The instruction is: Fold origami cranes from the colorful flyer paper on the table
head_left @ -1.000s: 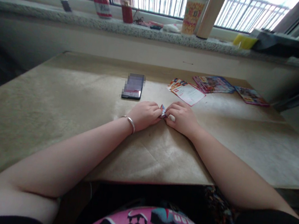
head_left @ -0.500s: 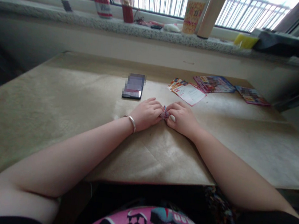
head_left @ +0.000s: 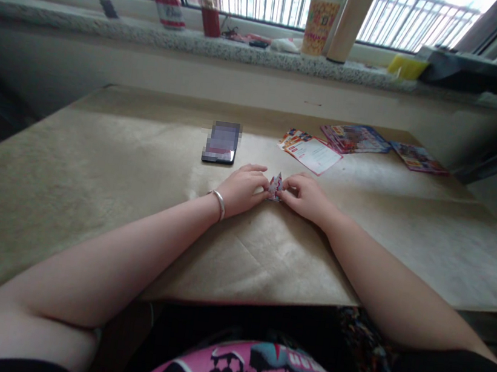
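Observation:
Between my hands, a small folded paper piece (head_left: 276,186) with a printed pattern stands on the table, its pointed tip up. My left hand (head_left: 244,188), with a silver bangle at the wrist, pinches the paper's left side. The fingers of my right hand (head_left: 305,194) are closed on its right side. Beyond my left hand lies a phone (head_left: 221,143) with a blurred screen. Past my right hand are a white printed sheet (head_left: 315,154) and orange-patterned leaflets (head_left: 292,138) partly under it.
The table (head_left: 92,190) has a pale cover. Colourful leaflets (head_left: 358,139) lie at its back right, another pile (head_left: 419,159) further right. On the windowsill (head_left: 127,28) stand a red can (head_left: 167,1), a red bottle (head_left: 211,18), a patterned cup (head_left: 318,24) and a tall cylinder (head_left: 346,25).
My hands have moved slightly apart, and more of the folded paper shows between them, its point upright. The thumbs now sit lower on its sides. The phone and leaflets have stayed put.

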The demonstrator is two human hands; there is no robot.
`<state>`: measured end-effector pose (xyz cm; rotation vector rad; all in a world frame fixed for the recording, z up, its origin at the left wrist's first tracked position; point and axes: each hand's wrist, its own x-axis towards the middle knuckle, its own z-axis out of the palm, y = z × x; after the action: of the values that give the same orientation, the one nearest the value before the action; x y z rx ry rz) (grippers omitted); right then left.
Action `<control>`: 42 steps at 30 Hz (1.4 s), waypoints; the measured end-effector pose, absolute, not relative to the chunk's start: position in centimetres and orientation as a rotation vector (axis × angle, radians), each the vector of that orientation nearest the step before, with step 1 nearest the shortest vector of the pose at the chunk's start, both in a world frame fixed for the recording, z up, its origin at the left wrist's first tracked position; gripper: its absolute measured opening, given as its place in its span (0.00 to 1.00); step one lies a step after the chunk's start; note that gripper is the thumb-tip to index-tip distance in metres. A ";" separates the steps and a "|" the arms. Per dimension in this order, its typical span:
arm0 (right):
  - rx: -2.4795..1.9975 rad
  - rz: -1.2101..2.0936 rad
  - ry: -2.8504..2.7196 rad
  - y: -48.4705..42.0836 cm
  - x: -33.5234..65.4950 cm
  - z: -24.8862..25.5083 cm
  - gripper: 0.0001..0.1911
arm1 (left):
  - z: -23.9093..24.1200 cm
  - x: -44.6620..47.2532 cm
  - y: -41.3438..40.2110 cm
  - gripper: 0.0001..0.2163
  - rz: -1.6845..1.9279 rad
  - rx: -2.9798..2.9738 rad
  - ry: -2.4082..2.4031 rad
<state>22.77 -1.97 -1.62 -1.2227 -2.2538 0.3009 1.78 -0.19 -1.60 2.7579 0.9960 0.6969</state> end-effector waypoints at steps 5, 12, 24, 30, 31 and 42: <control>-1.324 0.279 -2.186 -2.0 22.4 -1.8 0.06 | -1.9 2.1 -0.3 0.06 0.744 2.666 1.120; -1.342 0.227 -2.228 -1.6 22.4 -2.1 0.06 | -1.6 2.4 -0.3 0.05 0.665 2.559 1.191; -1.321 0.151 -2.241 -1.2 23.0 -2.7 0.11 | -1.5 2.3 -0.5 0.06 0.664 2.463 1.191; -1.314 0.134 -2.230 -0.8 23.0 -2.7 0.10 | -1.3 2.3 -0.9 0.15 0.781 2.523 1.157; -1.310 0.138 -2.228 -0.7 23.0 -2.8 0.10 | -1.2 2.2 -0.9 0.13 0.774 2.554 1.136; -1.362 0.168 -2.176 -0.5 22.8 -2.6 0.11 | -2.0 1.5 0.0 0.08 0.783 2.790 1.047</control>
<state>22.84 -0.52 -2.63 -1.3624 -2.1757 0.1684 1.46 0.04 -2.02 2.7903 1.0467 0.7829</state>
